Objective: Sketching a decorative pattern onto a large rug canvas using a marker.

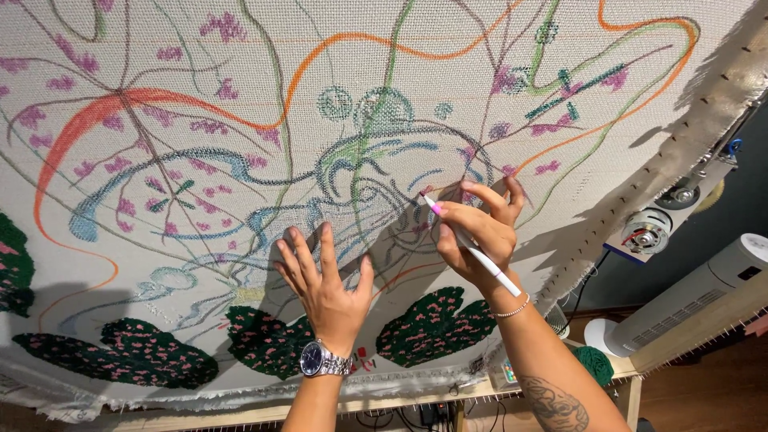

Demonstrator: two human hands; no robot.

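White mesh backing cloth (200, 96), stretched on a wooden frame (416, 400), filled most of the view, covered with drawn orange, green, blue and purple lines. Your right hand (476, 228) pinched a white marker (472, 248) with a pink tip, thumb and fingers closed round its upper half, tip touching the cloth just up-left of the knuckles, barrel running down-right past your wrist. Your left hand (324, 284) lay flat on the cloth, fingers spread, just left of and below the marker tip, not touching the marker. Wristwatch (320, 360) on the left wrist, thin bracelet (512, 308) on the right. Dark green tufted patches (436, 324) with pink dots sat below both hands along the lower edge. Cloth was cut off at top and left. Your right fingers hid the lines under them; exact stroke being drawn was hard to make out. At far right, a white tower fan (696, 300) and a green yarn ball (596, 364) were partly hidden behind the frame; small gear near the frame edge was too blurred to identify.
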